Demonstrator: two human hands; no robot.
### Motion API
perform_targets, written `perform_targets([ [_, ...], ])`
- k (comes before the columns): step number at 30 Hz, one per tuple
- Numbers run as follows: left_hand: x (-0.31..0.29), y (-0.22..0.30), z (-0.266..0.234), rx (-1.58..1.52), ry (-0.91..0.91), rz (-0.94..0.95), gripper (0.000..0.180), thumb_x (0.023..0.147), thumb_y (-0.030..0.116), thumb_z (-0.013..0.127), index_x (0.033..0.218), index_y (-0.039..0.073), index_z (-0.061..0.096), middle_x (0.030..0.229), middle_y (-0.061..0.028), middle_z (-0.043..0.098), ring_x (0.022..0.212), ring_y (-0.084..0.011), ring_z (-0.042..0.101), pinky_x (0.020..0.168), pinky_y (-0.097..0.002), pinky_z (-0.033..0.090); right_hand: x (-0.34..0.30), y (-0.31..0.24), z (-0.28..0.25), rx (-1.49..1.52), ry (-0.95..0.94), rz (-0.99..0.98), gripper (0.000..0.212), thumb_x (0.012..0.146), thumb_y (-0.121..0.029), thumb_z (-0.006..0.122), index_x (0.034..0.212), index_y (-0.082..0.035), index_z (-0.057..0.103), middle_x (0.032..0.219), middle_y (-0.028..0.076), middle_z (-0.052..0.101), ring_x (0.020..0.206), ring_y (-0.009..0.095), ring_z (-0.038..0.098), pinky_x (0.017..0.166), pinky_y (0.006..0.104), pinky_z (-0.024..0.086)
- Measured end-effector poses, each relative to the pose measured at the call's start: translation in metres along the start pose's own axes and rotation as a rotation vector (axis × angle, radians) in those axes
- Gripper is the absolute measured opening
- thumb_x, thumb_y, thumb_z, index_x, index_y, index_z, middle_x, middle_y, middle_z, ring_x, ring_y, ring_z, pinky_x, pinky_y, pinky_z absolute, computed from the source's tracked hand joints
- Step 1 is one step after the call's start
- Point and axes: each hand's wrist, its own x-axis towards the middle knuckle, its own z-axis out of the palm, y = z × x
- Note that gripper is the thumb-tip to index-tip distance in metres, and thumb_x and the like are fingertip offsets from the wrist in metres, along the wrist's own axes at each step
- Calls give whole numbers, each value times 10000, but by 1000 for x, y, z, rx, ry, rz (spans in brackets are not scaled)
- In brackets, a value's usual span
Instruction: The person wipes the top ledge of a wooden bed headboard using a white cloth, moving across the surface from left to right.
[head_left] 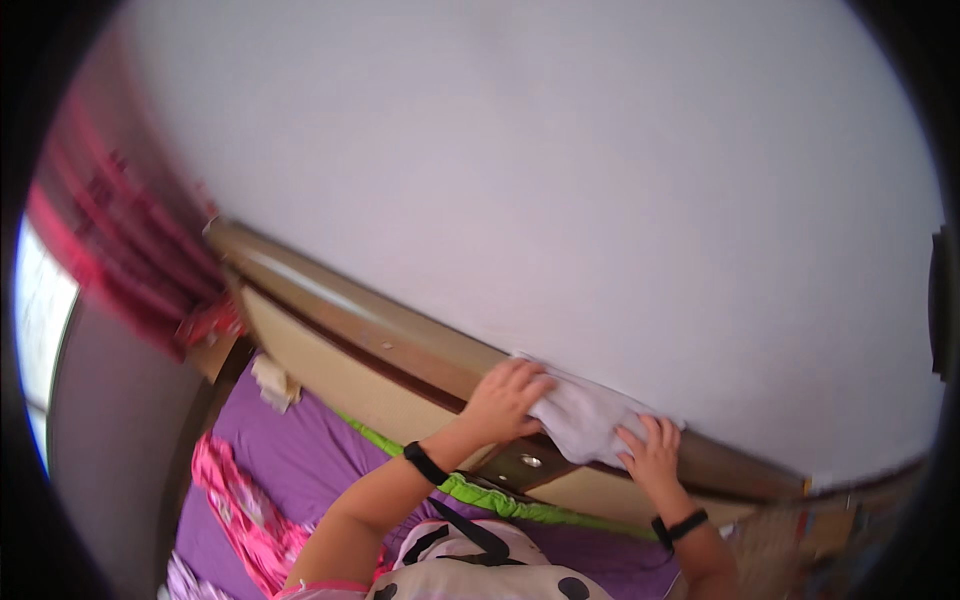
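Head view: pale cloth (pixel 585 415) lies across headboard ledge (pixel 390 335), between both hands, overhanging front edge. Left hand (pixel 508 400) at its left end, fingers bent; grip, cannot tell. Right hand (pixel 652 455) on right end, fingers parted. Wall (pixel 600 200) borders ledge's back; ledge extends both ways.

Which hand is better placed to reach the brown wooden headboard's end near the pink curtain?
Probably the left hand, which touches the pale cloth nearer the curtain than the right hand does.

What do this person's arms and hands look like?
The left hand and right hand are ungloved. The left arm wears a black wristband and, low in view, a pink-edged sleeve; the right arm wears a dark band, no sleeve visible.
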Motion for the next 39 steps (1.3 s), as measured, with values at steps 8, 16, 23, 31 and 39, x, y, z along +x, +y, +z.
perform_targets([
  [8,7,3,-12,187,-64,124,621,583,273,772,1161,142,585,1180,-116,512,1124,-353,455,960,-483,386,17,-19,-9,53,-59,152,508,701,-268,739,1181,-314,579,1286,41,457,1150,312,412,943,461,403],
  [16,3,28,29,297,-90,247,725,543,252,779,1210,115,533,1213,-152,466,1155,-382,431,950,-511,388,-13,-10,9,69,249,158,470,698,-248,721,1143,-324,590,1198,-2,474,1124,268,423,914,411,441],
  [23,27,105,81,370,-135,214,835,502,223,808,1268,119,494,1261,-152,441,1175,-391,418,976,-530,375,-87,74,12,103,321,131,450,696,-246,719,1123,-309,592,1213,-9,472,1107,262,440,915,396,445],
  [31,74,246,192,379,-186,254,888,517,243,810,1330,151,466,1278,-148,455,1189,-378,417,988,-526,368,-231,217,-8,162,325,194,501,608,-217,764,1084,-238,608,1221,6,495,1145,277,436,936,423,434],
  [39,115,354,285,249,-143,376,602,739,201,615,1322,146,474,1211,-139,501,1112,-352,480,945,-519,395,-332,324,-38,196,32,371,477,648,-176,756,1097,-204,597,1217,1,506,1177,278,438,953,429,424],
])
